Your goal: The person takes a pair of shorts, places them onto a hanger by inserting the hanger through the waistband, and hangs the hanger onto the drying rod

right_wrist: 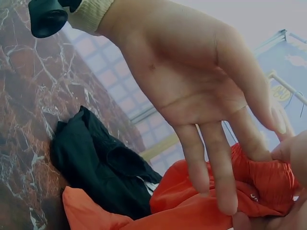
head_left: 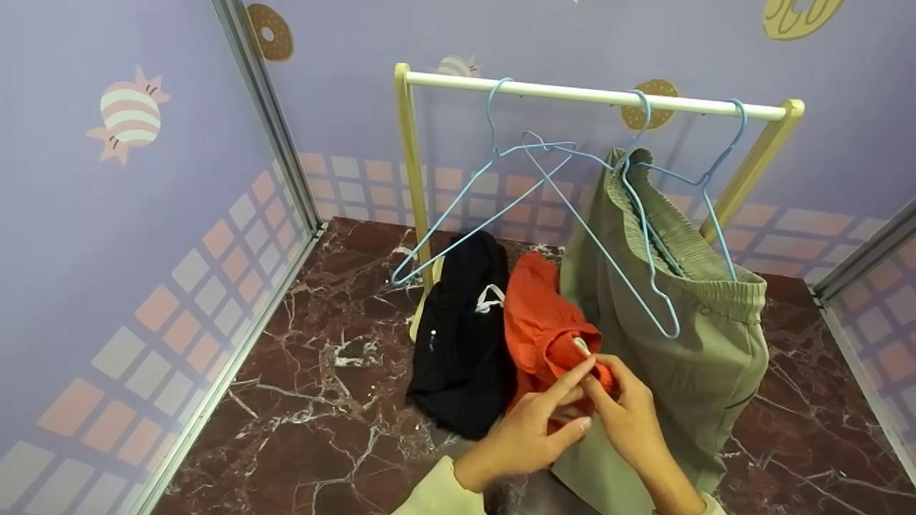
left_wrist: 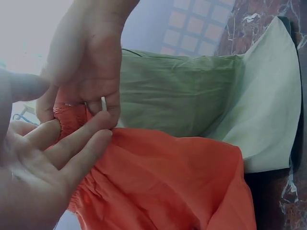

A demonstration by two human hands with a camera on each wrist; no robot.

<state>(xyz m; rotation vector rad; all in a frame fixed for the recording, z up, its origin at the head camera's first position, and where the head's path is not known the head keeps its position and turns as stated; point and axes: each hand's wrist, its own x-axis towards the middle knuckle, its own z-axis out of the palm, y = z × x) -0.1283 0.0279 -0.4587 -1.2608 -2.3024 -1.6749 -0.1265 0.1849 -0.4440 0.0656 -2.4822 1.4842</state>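
Bunched orange pants, with a gathered elastic waistband and a white drawstring, are held up between both hands. My left hand has its index finger behind the waistband and its middle and ring fingers in front of it, with the thumb standing apart. From the other side, my right hand pinches the waistband with thumb and index finger, close to the left fingertips. A short white cord end shows by the right fingers. Folds of cloth hide part of the right fingertips.
Black clothing with a white tie lies on the marble floor to the left. Olive-green pants hang by blue hangers at the right of a clothes rail. Another blue hanger hangs bare, and one more overlaps it.
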